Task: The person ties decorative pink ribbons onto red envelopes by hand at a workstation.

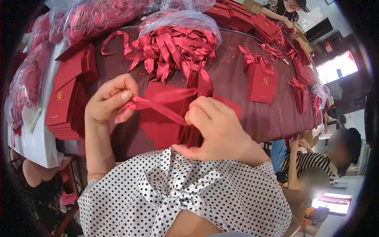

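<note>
My left hand [112, 100] pinches one end of a shiny red ribbon [158, 106] between thumb and fingers. The ribbon runs across to my right hand [219, 126], whose curled fingers are closed on it. Its two strands form a narrow loop between the hands. Below them are red card pieces or bags [162, 132], partly hidden by my right hand, and I cannot make out their exact shape. Just beyond lies a large heap of loose red ribbons [173, 49] spilling from a clear plastic bag [185, 21].
Stacked red gift bags [65, 100] with gold print stand at the left. More red bags [262, 85] with ribbons lie at the right on the dark red tablecloth [233, 59]. Plastic-wrapped bundles [98, 19] line the far left. Other people sit at the right and stand at the far end.
</note>
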### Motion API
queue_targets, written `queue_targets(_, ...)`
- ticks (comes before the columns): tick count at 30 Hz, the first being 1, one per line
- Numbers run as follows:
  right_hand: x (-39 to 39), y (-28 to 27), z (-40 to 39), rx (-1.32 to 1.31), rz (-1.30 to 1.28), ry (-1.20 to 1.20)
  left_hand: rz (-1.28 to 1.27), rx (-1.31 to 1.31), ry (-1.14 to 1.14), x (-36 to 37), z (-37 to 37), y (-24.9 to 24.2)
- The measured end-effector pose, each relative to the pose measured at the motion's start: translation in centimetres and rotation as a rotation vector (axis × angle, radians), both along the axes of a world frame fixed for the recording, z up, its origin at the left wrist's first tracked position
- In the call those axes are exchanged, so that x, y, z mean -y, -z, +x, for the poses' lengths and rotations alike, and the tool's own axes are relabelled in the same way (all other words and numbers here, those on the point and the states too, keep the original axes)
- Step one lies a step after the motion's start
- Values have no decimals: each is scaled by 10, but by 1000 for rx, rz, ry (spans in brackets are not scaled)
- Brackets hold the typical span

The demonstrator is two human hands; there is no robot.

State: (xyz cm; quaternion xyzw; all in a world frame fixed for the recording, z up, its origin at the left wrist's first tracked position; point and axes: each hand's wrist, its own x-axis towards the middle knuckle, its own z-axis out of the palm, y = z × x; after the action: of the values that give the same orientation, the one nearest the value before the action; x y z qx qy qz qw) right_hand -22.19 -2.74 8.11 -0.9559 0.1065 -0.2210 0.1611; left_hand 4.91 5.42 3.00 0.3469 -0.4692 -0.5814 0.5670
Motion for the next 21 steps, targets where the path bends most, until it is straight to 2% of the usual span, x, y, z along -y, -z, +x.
queue_targets(1,5,-7,-2,75,16,-24,-38,-98,-41,2,-14,-6)
queue_targets(2,10,-15,-6,146,31,-51,-97,-302,-39,7,-23,-4)
queue_targets(4,19,-26,-16,273,71,-43,-275,-358,-77,22,-18,16)
queue_targets(5,24,-28,-17,344,65,-36,-204,-677,77,20,-18,16)
queue_targets(7,31,-11,-9,471,482,-6,-286,-819,-9,25,-38,-6)
queue_targets(8,36,-2,-1,522,728,28,-379,-770,-3,30,-36,-3)
queue_targets(10,73,39,11,478,1117,-4,-500,-458,-207,40,-30,8)
queue_targets(11,86,63,16,470,1358,-22,-351,-268,-487,39,-30,17)
queue_targets(13,92,83,23,354,1604,43,-354,373,-806,37,-50,17)
queue_targets(14,97,96,23,282,1591,-18,-461,709,-782,38,-48,16)
queue_targets(16,91,103,30,282,1380,-17,-493,1014,-860,43,-70,10)
queue_targets(18,89,100,29,272,1340,-16,-435,1177,-728,46,-67,21)
queue_targets(19,88,96,28,250,1324,-14,-446,1234,-593,46,-62,22)
queue_targets(20,87,92,28,231,1309,-16,-435,1228,-595,44,-60,27)
queue_targets(21,87,90,27,222,1315,-14,-330,1250,-433,43,-59,33)
